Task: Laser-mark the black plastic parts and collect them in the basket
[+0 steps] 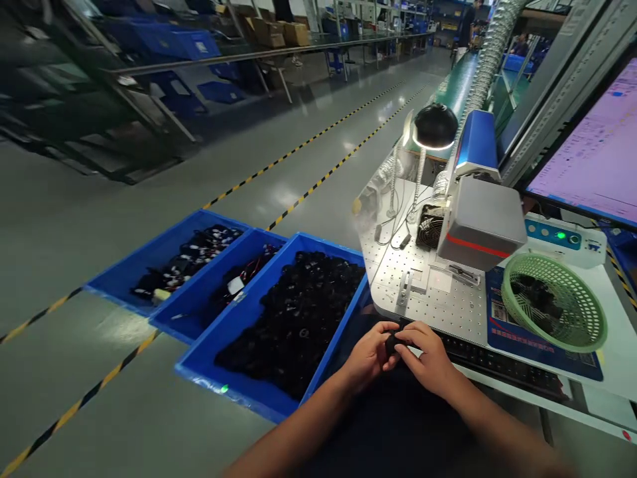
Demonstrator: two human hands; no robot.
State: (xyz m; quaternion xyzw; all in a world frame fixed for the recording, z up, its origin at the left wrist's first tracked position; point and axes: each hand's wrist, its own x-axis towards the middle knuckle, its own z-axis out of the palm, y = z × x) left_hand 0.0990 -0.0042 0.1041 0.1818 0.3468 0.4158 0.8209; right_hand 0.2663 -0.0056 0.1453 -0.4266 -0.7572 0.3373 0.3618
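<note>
Black part (391, 344), small and partly hidden, is found between the two hands, just off the near edge of the worktop (460, 323), close to its near left corner. The left hand (367, 358) has its fingers curled around the part from the left; the right hand (428, 358) grips it from the other side with bent fingers. The two-sided hold appears meant to steady so small a piece and allow it to be turned; its exact face and orientation cannot be told. Both forearms reach in from the near side, keeping the piece in front of the body. To the left, the nearest blue bin (233, 397) holds a broad heap of black pieces (298, 318), its far right corner close to the worktop's left edge, presumably so that the heap lies within easy reach. Two further bins adjoin it, likely to keep their mixed contents separate. Toward the worktop's right side, a green basket (590, 326) stands partly over a blue mat (542, 353) with a few dark pieces (537, 299) inside; its raised rim would keep them together. A metal stop (405, 289) lies on the perforated surface, left of the machine head (485, 216), probably as a positioning aid. A lit lamp (435, 126) stands toward the far edge.
</note>
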